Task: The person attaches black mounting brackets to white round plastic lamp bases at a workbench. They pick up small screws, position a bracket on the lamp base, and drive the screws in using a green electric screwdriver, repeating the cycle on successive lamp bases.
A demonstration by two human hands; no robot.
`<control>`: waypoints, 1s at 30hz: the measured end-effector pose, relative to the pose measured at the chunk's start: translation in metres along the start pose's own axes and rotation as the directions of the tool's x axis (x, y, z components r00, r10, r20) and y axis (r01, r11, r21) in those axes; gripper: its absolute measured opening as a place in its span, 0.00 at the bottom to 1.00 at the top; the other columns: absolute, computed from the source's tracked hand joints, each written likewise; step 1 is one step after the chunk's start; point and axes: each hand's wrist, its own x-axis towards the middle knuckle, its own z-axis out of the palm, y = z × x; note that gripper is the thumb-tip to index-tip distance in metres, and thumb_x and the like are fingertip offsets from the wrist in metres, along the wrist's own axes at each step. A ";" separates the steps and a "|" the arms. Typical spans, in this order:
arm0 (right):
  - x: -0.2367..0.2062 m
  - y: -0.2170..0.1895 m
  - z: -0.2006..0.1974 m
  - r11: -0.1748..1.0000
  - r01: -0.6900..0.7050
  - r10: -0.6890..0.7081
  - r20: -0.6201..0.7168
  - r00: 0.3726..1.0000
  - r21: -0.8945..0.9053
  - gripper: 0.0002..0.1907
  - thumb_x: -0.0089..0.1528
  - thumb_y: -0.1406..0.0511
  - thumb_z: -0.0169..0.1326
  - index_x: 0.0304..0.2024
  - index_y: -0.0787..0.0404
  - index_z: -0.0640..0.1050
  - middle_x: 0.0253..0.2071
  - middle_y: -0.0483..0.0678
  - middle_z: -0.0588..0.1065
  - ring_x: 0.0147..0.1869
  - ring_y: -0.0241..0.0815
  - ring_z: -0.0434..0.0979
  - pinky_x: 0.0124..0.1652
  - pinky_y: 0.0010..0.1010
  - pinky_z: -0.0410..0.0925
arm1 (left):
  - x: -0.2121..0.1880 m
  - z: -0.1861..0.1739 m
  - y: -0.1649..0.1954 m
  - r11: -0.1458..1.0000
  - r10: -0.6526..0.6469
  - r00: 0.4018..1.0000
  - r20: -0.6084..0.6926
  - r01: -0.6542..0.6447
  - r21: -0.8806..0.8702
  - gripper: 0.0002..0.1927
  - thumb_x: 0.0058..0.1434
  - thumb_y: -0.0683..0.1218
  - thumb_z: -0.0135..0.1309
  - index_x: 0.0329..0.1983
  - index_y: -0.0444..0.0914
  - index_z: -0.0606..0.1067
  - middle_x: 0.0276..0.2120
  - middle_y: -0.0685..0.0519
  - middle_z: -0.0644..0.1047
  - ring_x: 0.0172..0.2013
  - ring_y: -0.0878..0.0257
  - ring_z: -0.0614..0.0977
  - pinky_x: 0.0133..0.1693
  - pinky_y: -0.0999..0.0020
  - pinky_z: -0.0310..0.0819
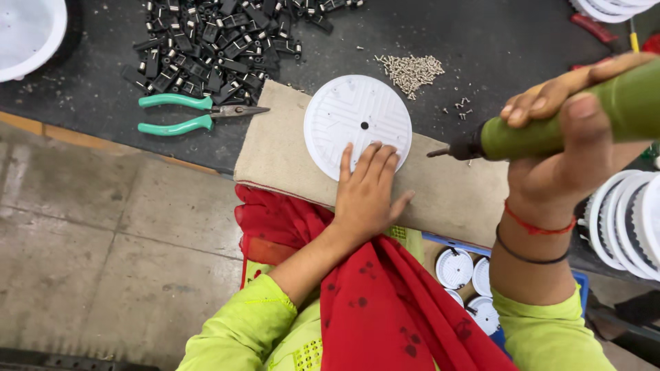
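— What does the head camera show at the middle of the bench?

— A round white plastic disc (pixel 357 124) lies flat on a tan cloth pad (pixel 454 192) at the near edge of the dark worktable (pixel 495 34). The disc has a small dark hole in its centre and raised straight ribs set in angular patterns around it, inside a plain rim.

— And the hands?

— The left hand (pixel 368 196) lies palm down, fingers spread, with the fingertips resting on the near part of the disc and the heel on the cloth. The right hand (pixel 564 130) is wrapped closed around a green screwdriver (pixel 550 127), held almost level, its dark tip pointing left and hanging just beside the disc's right rim, above the cloth, not touching the disc. Red and black threads circle that wrist.

— What sits around them?

— Beyond the disc a small heap of silvery screws (pixel 411 70) lies on the table, with a few strays near it. Further left is a big pile of small black plastic parts (pixel 220 38), and just in front of it a pair of pliers (pixel 196 113) with teal handles, jaws pointing right toward the cloth. A white bowl-shaped piece (pixel 27 31) shows at the top left corner. At the right edge white round housings (pixel 625 216) are stacked on their sides, and more of them stand in a blue crate (pixel 474 278) below the table edge. A red scarf (pixel 385 302) hangs over the person's lap and yellow-green sleeves.
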 end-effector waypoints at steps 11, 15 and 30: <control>-0.018 0.012 -0.001 0.997 -0.058 0.062 -0.079 0.995 0.053 0.15 0.73 0.67 0.58 0.52 0.64 0.65 0.32 0.54 0.69 0.30 0.45 0.69 0.38 0.35 0.69 | -0.024 -0.083 -0.049 0.976 -0.178 0.968 -0.174 0.197 0.094 0.27 0.55 0.52 0.65 0.50 0.28 0.75 0.50 0.34 0.73 0.50 0.37 0.74 0.51 0.47 0.69; -0.024 0.017 0.003 0.994 -0.064 0.073 -0.100 0.992 0.094 0.14 0.72 0.68 0.58 0.53 0.65 0.65 0.33 0.55 0.71 0.31 0.44 0.70 0.39 0.34 0.70 | -0.001 -0.076 -0.068 0.990 -0.134 0.989 -0.069 0.130 -0.059 0.17 0.61 0.42 0.58 0.53 0.30 0.77 0.54 0.37 0.76 0.53 0.40 0.77 0.54 0.52 0.72; -0.052 0.031 0.016 0.988 -0.079 0.086 -0.045 0.995 0.133 0.16 0.70 0.69 0.56 0.56 0.62 0.64 0.33 0.54 0.72 0.33 0.43 0.73 0.40 0.34 0.71 | 0.122 -0.011 -0.115 0.941 -0.110 0.990 0.087 0.132 -0.313 0.09 0.63 0.41 0.61 0.46 0.37 0.81 0.38 0.50 0.83 0.41 0.54 0.84 0.46 0.62 0.77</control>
